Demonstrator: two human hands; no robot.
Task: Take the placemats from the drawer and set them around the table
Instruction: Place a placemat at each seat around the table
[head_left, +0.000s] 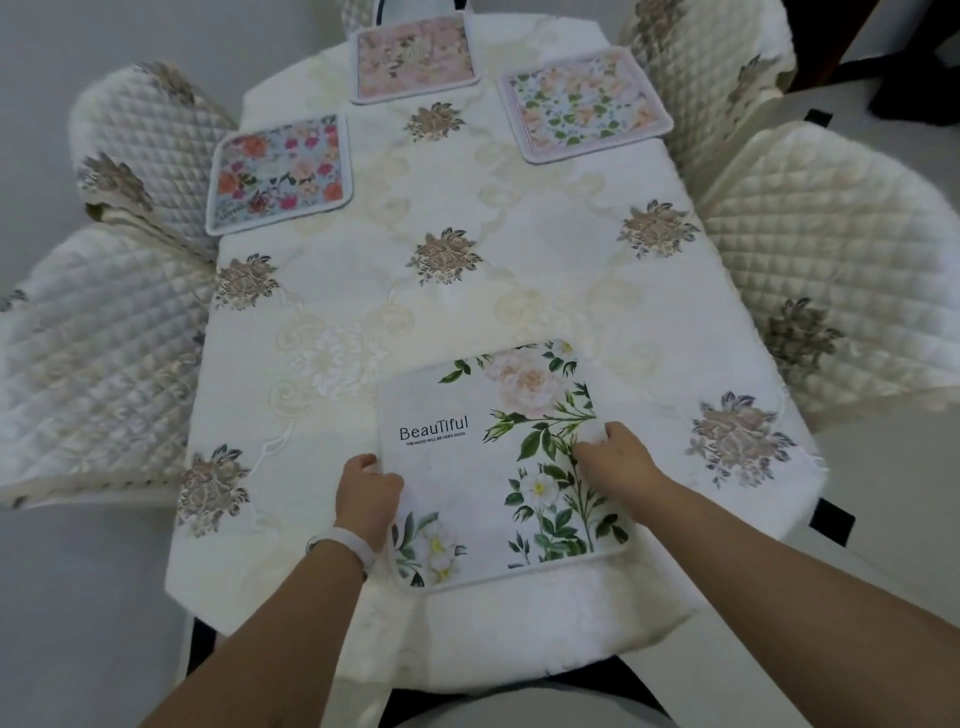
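A white placemat (467, 478) printed with green leaves, pale flowers and the word "Beautiful" lies flat at the table's near end. My left hand (366, 496) grips its left edge with curled fingers. My right hand (618, 457) grips its right edge. Three more floral placemats lie further off: a bright red-and-blue placemat (280, 174) at the left side, a pink placemat (415, 57) at the far end, and a peach-and-green placemat (584, 104) at the right side. No drawer is in view.
The table (519, 291) wears a cream cloth with embroidered brown flowers. Quilted cream chairs stand along both sides: two on the left (98, 364) (145, 150), two on the right (831, 270) (706, 52). Grey floor lies around.
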